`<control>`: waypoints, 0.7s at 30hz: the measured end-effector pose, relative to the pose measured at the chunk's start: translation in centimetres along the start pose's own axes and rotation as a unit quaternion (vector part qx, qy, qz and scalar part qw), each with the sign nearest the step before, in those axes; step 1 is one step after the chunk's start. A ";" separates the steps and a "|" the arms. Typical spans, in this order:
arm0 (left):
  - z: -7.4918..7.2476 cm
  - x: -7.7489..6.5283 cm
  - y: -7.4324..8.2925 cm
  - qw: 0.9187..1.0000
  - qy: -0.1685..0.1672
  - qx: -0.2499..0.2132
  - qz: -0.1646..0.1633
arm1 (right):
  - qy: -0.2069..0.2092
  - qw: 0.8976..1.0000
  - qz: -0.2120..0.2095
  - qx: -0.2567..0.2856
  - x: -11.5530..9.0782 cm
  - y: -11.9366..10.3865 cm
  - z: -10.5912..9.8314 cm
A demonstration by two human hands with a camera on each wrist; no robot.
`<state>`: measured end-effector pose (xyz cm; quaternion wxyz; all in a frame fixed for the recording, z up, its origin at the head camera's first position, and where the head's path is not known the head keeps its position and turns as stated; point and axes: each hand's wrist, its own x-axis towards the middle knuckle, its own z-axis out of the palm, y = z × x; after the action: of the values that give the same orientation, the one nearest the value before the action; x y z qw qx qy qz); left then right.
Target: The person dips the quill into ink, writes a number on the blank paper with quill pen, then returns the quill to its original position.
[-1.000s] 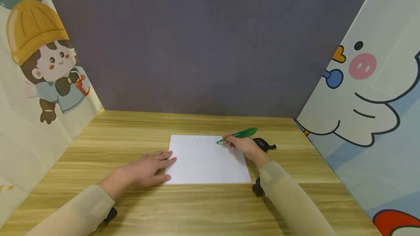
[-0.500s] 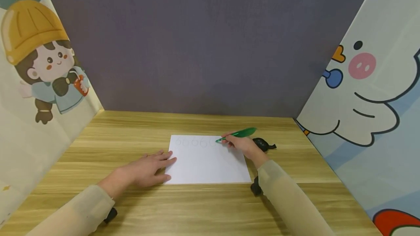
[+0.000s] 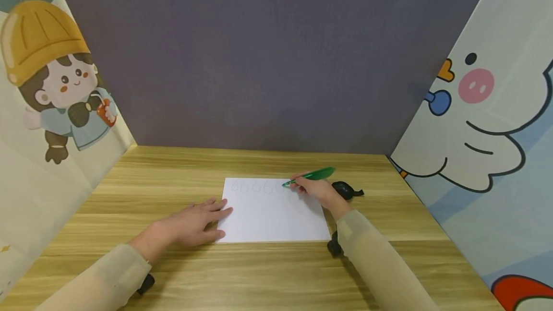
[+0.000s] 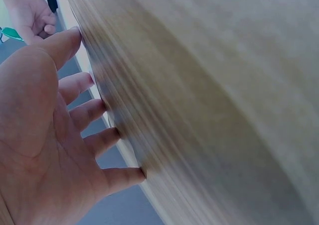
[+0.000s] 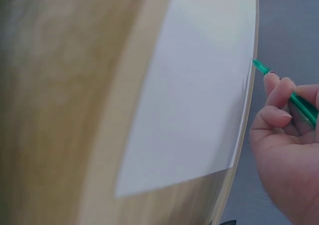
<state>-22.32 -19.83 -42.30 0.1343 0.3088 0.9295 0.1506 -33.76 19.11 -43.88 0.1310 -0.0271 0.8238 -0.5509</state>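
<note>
A white sheet of paper (image 3: 268, 215) lies on the wooden table, with a row of faint 6-like marks along its far edge. My right hand (image 3: 317, 191) pinches a green pen (image 3: 318, 173) with a leaf-shaped end. Its tip meets the paper beside the last mark, near the far right corner. In the right wrist view, the thumb and fingers curl round the pen (image 5: 304, 109). My left hand (image 3: 196, 222) rests with spread, fairly straight fingers on the paper's left edge. The left wrist view shows those fingers (image 4: 89, 113) touching the surface; nothing is gripped there.
A black rounded object (image 3: 343, 190) with a short tail lies just behind the right wrist. Small black pieces (image 3: 147, 283) show under the sleeves. A dark grey panel (image 3: 259, 61) rises behind the table (image 3: 276, 277), with cartoon-printed panels on both sides.
The pen tip and right hand have shifted slightly left and up along the last mark. Strokes have been added at the right of the row. The left hand stays in place.
</note>
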 end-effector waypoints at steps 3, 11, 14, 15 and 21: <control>0.0 -0.1 0.1 1.000 0.001 0.000 0.000 | 0.001 1.000 -0.001 -0.001 0.1 0.0 0.1; -0.3 -1.2 -0.1 1.000 -0.001 -0.003 0.006 | 0.005 1.000 -0.002 -0.006 -1.0 -0.8 0.9; -0.4 -1.8 -0.3 1.000 -0.002 -0.005 0.011 | 0.008 1.000 -0.004 -0.007 -1.8 -1.3 1.4; -0.5 -2.0 -0.4 1.000 -0.003 -0.006 0.013 | 0.010 1.000 -0.004 -0.009 -2.0 -1.5 1.6; -0.7 -3.2 -0.7 1.000 -0.006 -0.008 0.026 | 0.019 1.000 -0.005 -0.017 -3.4 -2.3 2.8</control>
<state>-20.49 -22.47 -41.38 0.1381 0.3322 0.9193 0.1597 -30.04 16.32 -42.11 0.1124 -0.0230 0.8354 -0.5375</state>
